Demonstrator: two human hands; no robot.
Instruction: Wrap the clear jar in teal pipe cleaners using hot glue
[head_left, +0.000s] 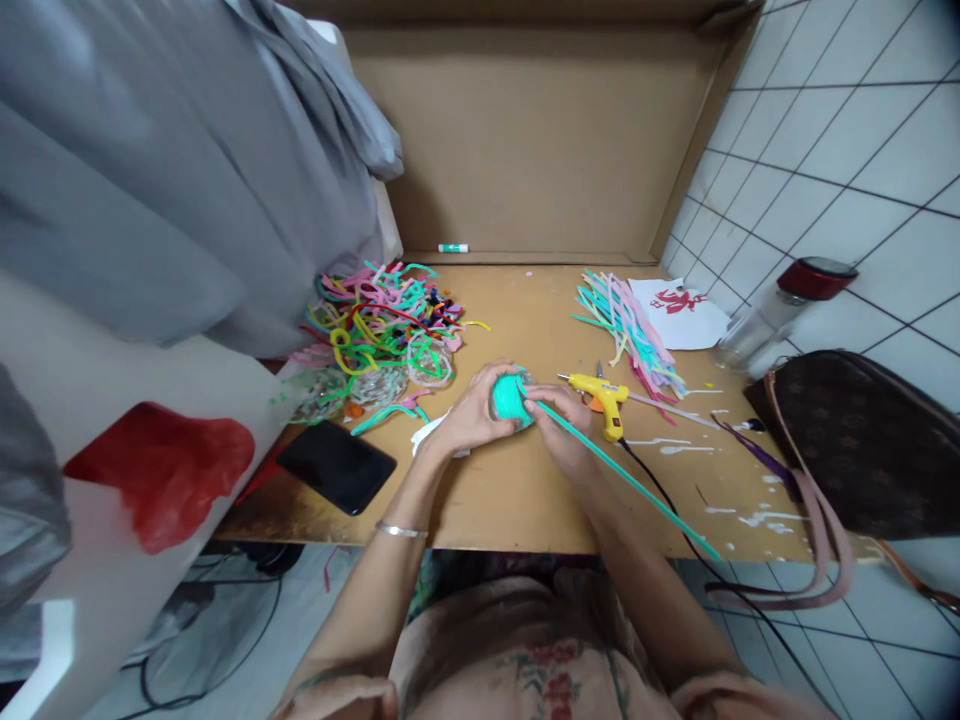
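Note:
Near the middle of the table, my left hand (471,412) is curled around a small round turquoise piece (508,398), which looks wrapped in pipe cleaner. My right hand (564,430) pinches a turquoise pipe cleaner (626,477) against that piece. Its long free end slants down to the right, past the table's front edge. To the right of my right hand lies a yellow hot glue gun (609,400), its nozzle pointing left. A white scrap (429,434) is partly hidden beneath my left hand.
Tangled, colourful pipe cleaners (382,325) heap at the left; a straight bundle (626,325) lies back right. A black phone (336,466) rests front left. A glass bottle (765,325) and brown bag (862,440) stand right. The glue gun's cord (660,490) crosses the front edge.

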